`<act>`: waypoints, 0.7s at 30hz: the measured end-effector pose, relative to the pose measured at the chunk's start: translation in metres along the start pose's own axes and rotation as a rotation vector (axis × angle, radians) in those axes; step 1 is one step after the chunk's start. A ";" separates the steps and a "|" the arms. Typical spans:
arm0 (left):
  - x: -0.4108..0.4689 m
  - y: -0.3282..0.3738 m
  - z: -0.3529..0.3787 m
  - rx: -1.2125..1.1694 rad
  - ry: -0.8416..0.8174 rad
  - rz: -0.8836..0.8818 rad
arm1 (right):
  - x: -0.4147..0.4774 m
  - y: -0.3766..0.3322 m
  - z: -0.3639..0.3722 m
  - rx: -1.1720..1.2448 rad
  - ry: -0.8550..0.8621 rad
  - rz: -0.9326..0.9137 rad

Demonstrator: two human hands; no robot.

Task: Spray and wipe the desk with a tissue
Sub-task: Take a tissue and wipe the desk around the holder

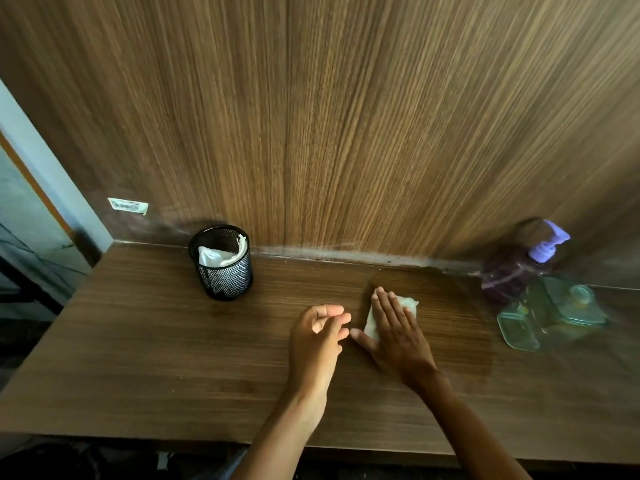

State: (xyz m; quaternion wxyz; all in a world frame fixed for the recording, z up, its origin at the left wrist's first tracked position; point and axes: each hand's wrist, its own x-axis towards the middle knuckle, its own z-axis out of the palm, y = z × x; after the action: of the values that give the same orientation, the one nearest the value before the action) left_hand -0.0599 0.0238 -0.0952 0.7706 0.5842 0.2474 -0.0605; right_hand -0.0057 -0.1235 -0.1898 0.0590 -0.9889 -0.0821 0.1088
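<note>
A folded white tissue [410, 304] lies on the brown wooden desk [180, 358], right of centre. My right hand [394, 332] presses flat on it with straight fingers, covering most of it. A darker wet patch spreads on the desk around and right of that hand. My left hand [320, 336] hovers just left of the right one, fingers loosely curled, holding nothing. A purple bottle with a lilac spray head [519, 265] stands at the back right against the wall, blurred.
A black mesh cup [221, 263] holding white tissues stands at the back left of centre. A clear glass jar [550, 313] lies on its side in front of the purple bottle. A wood-panel wall rises behind; the desk's left edge drops off.
</note>
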 end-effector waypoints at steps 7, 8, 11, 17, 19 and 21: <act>0.001 0.003 -0.008 -0.025 0.010 0.001 | 0.023 0.009 -0.014 0.078 0.041 0.289; 0.002 0.003 -0.010 -0.029 0.015 0.004 | 0.032 0.001 -0.016 0.093 0.025 0.346; 0.006 0.003 -0.012 -0.024 0.027 0.011 | 0.058 -0.031 -0.019 0.127 -0.008 0.414; 0.008 0.004 -0.014 -0.033 0.040 0.010 | 0.024 -0.066 0.003 0.029 0.058 0.052; 0.007 0.004 -0.016 -0.044 0.034 0.010 | -0.009 -0.059 0.013 0.056 0.105 -0.005; 0.007 0.005 -0.020 -0.046 0.029 0.017 | -0.032 -0.037 0.016 0.024 0.093 0.032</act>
State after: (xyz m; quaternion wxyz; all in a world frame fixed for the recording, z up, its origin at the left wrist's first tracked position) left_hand -0.0580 0.0455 -0.0984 0.7806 0.5694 0.2546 -0.0398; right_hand -0.0461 -0.0911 -0.1938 0.0731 -0.9933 -0.0621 0.0645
